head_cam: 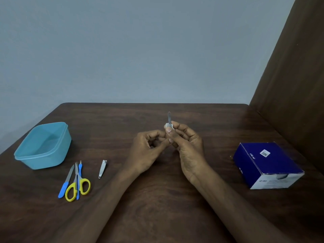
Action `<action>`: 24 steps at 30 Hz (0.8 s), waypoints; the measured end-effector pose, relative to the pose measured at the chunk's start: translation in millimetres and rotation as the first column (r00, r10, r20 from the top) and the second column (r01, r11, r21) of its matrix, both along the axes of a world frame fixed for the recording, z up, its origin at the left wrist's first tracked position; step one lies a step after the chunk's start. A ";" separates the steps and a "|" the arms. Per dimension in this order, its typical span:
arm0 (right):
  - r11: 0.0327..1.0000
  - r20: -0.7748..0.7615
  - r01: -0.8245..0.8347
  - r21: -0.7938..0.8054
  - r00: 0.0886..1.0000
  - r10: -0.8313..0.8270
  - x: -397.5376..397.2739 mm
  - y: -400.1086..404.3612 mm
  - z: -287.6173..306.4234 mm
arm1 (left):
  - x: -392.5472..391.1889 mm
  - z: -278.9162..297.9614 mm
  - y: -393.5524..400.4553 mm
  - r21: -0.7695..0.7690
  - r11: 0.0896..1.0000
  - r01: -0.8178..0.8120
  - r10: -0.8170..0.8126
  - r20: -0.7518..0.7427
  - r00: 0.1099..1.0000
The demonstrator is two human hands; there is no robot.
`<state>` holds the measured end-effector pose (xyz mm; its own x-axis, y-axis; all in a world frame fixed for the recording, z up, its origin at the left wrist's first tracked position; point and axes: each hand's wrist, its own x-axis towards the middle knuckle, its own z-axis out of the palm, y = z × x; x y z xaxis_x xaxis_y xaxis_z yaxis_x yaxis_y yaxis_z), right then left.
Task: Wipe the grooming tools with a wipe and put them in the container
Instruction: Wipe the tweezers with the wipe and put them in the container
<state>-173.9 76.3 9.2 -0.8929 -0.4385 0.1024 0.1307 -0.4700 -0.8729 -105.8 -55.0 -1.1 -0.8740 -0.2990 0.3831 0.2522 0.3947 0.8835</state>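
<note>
Right hand (185, 141) pinching wipe (168, 125) — tweezers (169, 118) upright

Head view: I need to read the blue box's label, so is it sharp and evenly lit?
Head view: dim, even light with soft shadows and no glare; the blue box sits near the edge, its print too blurred to read; the tweezers and scissors look clearer.

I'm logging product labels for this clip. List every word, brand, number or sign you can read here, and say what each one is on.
"BD" – white logo on the top face of the blue box, near its left edge.
"BD" – again on the box's pale front panel; the longer print beside it is too blurred to read.
A white sticker with a square code sits on the box top; unreadable.
Nail clipper, scissors and container: no legible text.
</note>
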 end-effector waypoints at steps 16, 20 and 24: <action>0.989 0.077 0.074 0.131 0.993 -0.084 -21.1 20.5 4.5 | 2.5 1.0 1.0 0.000 0.997 -0.080 0.080 0.086 0.993; 0.989 0.038 0.044 0.141 0.998 -0.050 -24.1 20.8 4.9 | 4.1 5.6 3.1 0.010 0.997 -0.081 0.080 0.066 0.995; 0.990 0.036 0.055 0.128 0.998 -0.060 -27.0 23.2 7.9 | 2.4 5.3 3.0 0.019 0.997 -0.081 0.079 0.069 0.994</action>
<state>-200.9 99.5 17.1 -0.9193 -0.3933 0.0135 0.1420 -0.3635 -0.9207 -103.4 -52.1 4.2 -0.8707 -0.3769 0.3160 0.1596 0.3913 0.9063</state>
